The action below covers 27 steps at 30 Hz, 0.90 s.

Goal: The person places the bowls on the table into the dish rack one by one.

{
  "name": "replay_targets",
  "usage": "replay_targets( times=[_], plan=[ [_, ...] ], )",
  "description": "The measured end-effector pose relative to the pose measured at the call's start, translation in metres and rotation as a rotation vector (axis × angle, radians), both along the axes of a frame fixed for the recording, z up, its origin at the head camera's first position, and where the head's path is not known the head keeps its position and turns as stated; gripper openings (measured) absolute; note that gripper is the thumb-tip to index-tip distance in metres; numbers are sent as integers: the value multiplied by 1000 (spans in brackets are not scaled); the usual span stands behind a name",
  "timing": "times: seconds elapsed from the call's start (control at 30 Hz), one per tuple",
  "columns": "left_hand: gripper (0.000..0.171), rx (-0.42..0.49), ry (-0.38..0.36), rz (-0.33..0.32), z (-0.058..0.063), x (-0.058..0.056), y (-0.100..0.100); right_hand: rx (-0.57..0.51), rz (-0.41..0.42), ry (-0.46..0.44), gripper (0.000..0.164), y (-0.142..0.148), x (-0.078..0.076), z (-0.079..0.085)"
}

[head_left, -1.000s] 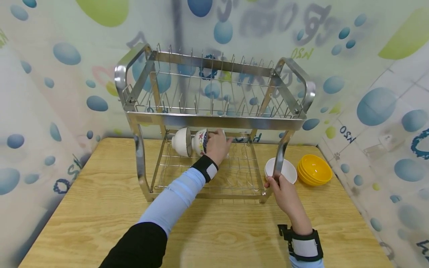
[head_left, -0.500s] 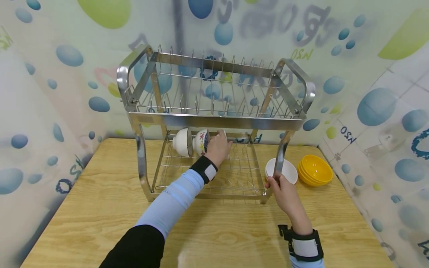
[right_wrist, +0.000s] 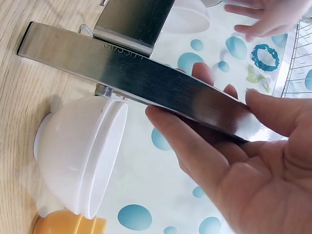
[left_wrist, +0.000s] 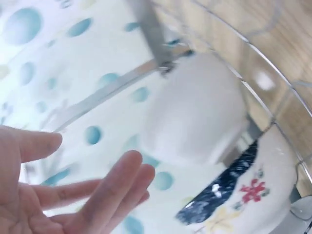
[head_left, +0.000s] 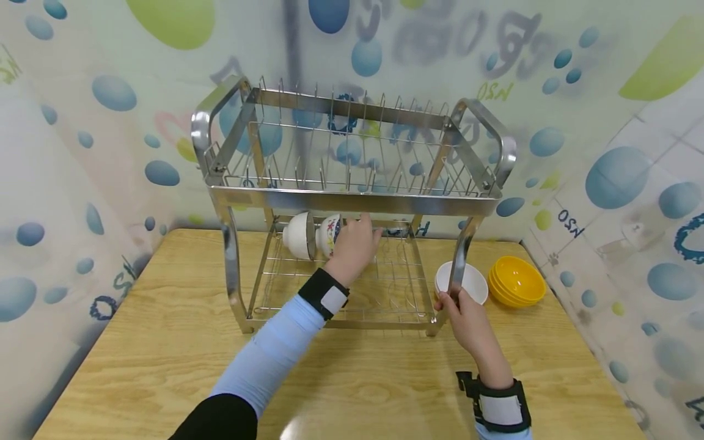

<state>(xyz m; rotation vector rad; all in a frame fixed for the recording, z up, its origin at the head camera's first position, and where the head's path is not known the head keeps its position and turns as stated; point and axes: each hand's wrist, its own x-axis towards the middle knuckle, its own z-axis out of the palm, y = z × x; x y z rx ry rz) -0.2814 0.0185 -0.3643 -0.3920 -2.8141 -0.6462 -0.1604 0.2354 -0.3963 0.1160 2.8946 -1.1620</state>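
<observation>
A two-tier metal dish rack [head_left: 352,198] stands on the table. My right hand [head_left: 467,321] grips its front right leg [right_wrist: 146,80], fingers and thumb around the metal. On the lower tier a white bowl [head_left: 299,236] and a flower-patterned bowl [head_left: 327,235] with a dark blue inner band stand on their sides. Another white bowl [left_wrist: 195,112] stands beside the patterned one, hidden behind my left hand in the head view. My left hand [head_left: 354,244] is close by these bowls under the upper tier; in the left wrist view its fingers [left_wrist: 114,190] are extended, apart from the bowls and holding nothing.
White bowls [right_wrist: 80,153] sit stacked on the wooden table [head_left: 352,379] just right of the rack, behind its leg. Stacked yellow bowls [head_left: 517,281] are further right. The upper tier's wire dividers [head_left: 346,165] rise above my left hand. A patterned wall covering [head_left: 555,183] surrounds the table.
My left wrist and forearm have shifted slightly back toward me and to the left. The bowls and my right hand on the leg have stayed in place.
</observation>
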Motion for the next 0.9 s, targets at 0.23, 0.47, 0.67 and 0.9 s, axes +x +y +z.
replay_targets(
  times=[0.23, 0.47, 0.67, 0.9],
  plan=[
    [37, 15, 121, -69, 5, 21, -12, -14, 0, -6, 28, -1, 1, 0],
    [30, 126, 251, -161, -2, 36, -17, -18, 3, -1, 30, 0, 1, -1],
    [30, 178, 289, -160, -11, 47, -20, 7, 0, -9, 37, 2, 1, 0],
    [33, 254, 208, -121, -22, 59, -28, 39, 1, -6, 36, 5, 1, 0]
  ],
)
